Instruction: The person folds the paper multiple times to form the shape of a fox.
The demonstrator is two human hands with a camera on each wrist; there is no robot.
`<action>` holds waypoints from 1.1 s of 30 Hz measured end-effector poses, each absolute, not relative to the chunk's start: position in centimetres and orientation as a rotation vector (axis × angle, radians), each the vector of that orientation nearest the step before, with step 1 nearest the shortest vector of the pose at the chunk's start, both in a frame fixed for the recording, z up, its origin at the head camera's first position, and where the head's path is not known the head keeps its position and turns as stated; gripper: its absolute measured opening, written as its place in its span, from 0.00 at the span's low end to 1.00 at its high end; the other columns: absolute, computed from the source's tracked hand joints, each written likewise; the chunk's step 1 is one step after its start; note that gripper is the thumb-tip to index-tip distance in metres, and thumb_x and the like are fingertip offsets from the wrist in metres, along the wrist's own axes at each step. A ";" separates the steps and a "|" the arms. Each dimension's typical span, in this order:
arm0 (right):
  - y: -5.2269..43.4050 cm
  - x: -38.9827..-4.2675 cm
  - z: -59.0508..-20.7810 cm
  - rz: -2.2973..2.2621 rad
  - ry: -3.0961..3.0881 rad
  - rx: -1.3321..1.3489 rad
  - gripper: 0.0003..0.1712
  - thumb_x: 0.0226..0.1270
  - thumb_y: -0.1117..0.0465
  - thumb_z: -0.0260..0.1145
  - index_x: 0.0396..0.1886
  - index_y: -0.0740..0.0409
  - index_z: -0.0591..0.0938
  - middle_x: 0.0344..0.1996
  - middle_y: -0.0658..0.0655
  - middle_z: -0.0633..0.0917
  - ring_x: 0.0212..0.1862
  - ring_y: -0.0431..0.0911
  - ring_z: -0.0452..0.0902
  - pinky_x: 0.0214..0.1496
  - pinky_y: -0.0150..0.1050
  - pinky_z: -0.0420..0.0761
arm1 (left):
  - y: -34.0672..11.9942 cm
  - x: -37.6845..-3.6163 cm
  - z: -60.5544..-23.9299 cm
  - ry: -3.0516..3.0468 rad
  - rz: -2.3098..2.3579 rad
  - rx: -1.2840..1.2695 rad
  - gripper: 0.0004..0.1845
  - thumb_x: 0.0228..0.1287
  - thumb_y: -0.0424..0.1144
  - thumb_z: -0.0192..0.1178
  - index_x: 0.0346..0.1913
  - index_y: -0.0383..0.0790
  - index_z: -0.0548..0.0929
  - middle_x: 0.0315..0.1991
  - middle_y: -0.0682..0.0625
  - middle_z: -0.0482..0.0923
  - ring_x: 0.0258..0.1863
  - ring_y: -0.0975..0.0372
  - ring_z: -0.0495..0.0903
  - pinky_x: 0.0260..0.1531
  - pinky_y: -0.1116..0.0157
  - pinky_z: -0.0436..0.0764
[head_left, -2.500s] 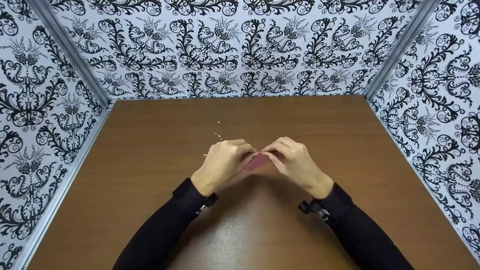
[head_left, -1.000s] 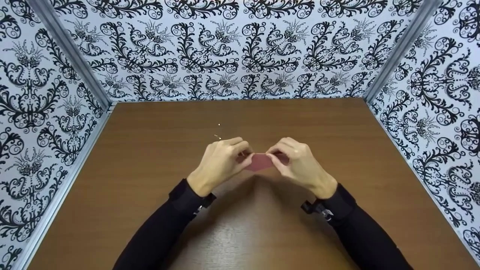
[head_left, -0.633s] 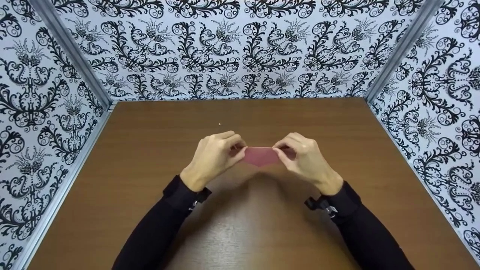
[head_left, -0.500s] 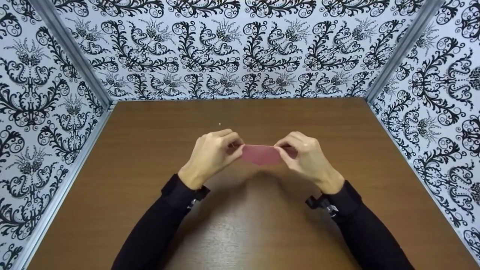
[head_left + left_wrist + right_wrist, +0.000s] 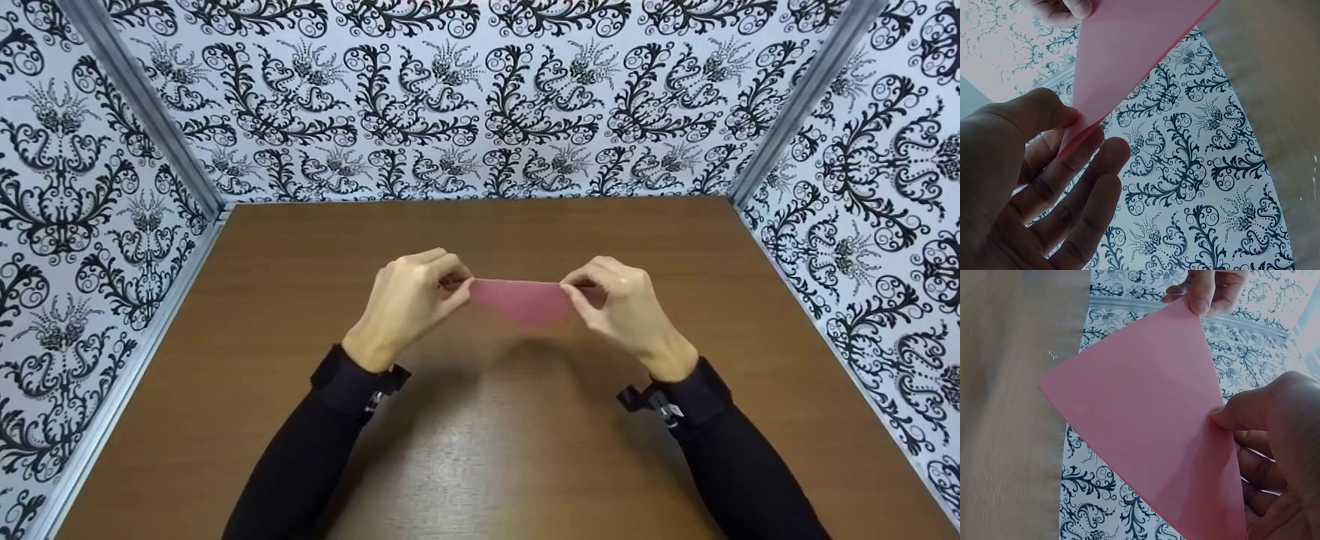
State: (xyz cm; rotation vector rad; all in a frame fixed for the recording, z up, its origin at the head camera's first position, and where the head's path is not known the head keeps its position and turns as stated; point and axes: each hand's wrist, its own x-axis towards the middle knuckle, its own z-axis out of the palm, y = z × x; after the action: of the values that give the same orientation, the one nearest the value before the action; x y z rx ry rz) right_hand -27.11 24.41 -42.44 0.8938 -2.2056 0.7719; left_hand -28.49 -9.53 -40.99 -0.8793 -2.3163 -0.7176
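Between both hands hangs a pink sheet of paper [image 5: 525, 304], folded into a triangle with its straight edge on top and its point hanging down. My left hand [image 5: 409, 304] pinches one end of that edge between thumb and fingers; the left wrist view shows the paper's corner [image 5: 1086, 121] in this grip. Along the same edge, my right hand [image 5: 626, 311] pinches the paper, thumb on the near face. In the right wrist view the triangle's broad face [image 5: 1140, 405] is smooth, and part of it reaches past the right thumb.
A brown wooden table [image 5: 480, 465] lies under the hands, carrying their shadows. White walls with black scrollwork [image 5: 420, 97] enclose its back and sides, with grey metal rails [image 5: 139, 105] at the corners. Small white specks [image 5: 1053, 355] show over the tabletop in the right wrist view.
The hands have spread apart along the paper's top edge and moved slightly away from the body. More of the pink paper shows between them. Both keep their pinch.
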 end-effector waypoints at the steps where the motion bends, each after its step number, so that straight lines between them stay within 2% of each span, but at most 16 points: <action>1: 24.5 -27.1 -42.4 0.774 -2.209 0.890 0.04 0.75 0.72 0.81 0.42 0.62 0.95 0.37 0.57 0.95 0.39 0.49 0.92 0.49 0.26 0.87 | -9.6 -28.5 -41.0 -2.319 -0.717 -0.875 0.02 0.77 0.36 0.78 0.41 0.44 0.96 0.37 0.51 0.94 0.33 0.60 0.93 0.37 0.62 0.94; 5: 24.7 -27.1 -42.3 0.773 -2.227 0.870 0.03 0.75 0.71 0.81 0.42 0.62 0.95 0.38 0.58 0.96 0.39 0.50 0.92 0.50 0.20 0.84 | -9.8 -28.8 -40.9 -2.334 -0.730 -0.863 0.02 0.77 0.35 0.77 0.42 0.43 0.96 0.37 0.50 0.95 0.34 0.57 0.95 0.37 0.62 0.95; 19: 25.2 -27.1 -41.8 0.767 -2.270 0.827 0.02 0.76 0.70 0.82 0.43 0.61 0.95 0.38 0.59 0.96 0.38 0.49 0.91 0.49 0.15 0.79 | -10.8 -29.2 -40.5 -2.371 -0.742 -0.813 0.02 0.76 0.35 0.78 0.42 0.45 0.96 0.39 0.51 0.96 0.34 0.60 0.95 0.37 0.63 0.95; 21: 25.2 -27.1 -41.8 0.767 -2.268 0.826 0.02 0.76 0.70 0.81 0.43 0.61 0.95 0.38 0.59 0.96 0.38 0.50 0.92 0.48 0.21 0.84 | -10.9 -29.2 -40.5 -2.379 -0.741 -0.805 0.02 0.77 0.36 0.78 0.42 0.45 0.96 0.39 0.51 0.96 0.34 0.60 0.95 0.37 0.62 0.95; 26: 25.3 -27.2 -41.8 0.774 -2.254 0.826 0.02 0.76 0.70 0.81 0.42 0.61 0.95 0.38 0.57 0.96 0.39 0.51 0.93 0.48 0.28 0.88 | -10.9 -29.1 -40.4 -2.391 -0.743 -0.792 0.02 0.77 0.37 0.78 0.42 0.46 0.96 0.39 0.51 0.96 0.34 0.60 0.95 0.37 0.61 0.94; 28: 25.3 -27.2 -41.8 0.774 -2.256 0.826 0.03 0.76 0.70 0.81 0.42 0.61 0.95 0.38 0.57 0.96 0.39 0.50 0.93 0.50 0.23 0.86 | -11.0 -29.2 -40.3 -2.390 -0.745 -0.795 0.02 0.77 0.37 0.78 0.42 0.45 0.96 0.40 0.51 0.97 0.35 0.60 0.95 0.37 0.61 0.95; 33: 25.5 -27.1 -41.8 0.786 -2.263 0.817 0.03 0.76 0.71 0.81 0.42 0.61 0.95 0.38 0.58 0.96 0.40 0.50 0.93 0.52 0.18 0.82 | -11.1 -29.2 -40.3 -2.394 -0.753 -0.792 0.02 0.77 0.36 0.78 0.42 0.44 0.96 0.40 0.50 0.97 0.35 0.58 0.96 0.37 0.60 0.95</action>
State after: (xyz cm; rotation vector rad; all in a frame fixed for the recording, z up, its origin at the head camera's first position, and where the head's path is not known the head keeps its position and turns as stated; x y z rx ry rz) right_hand -27.14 25.45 -41.77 0.8165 -2.2630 0.7858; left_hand -29.17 -11.10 -40.33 -0.7924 -2.3943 -0.7534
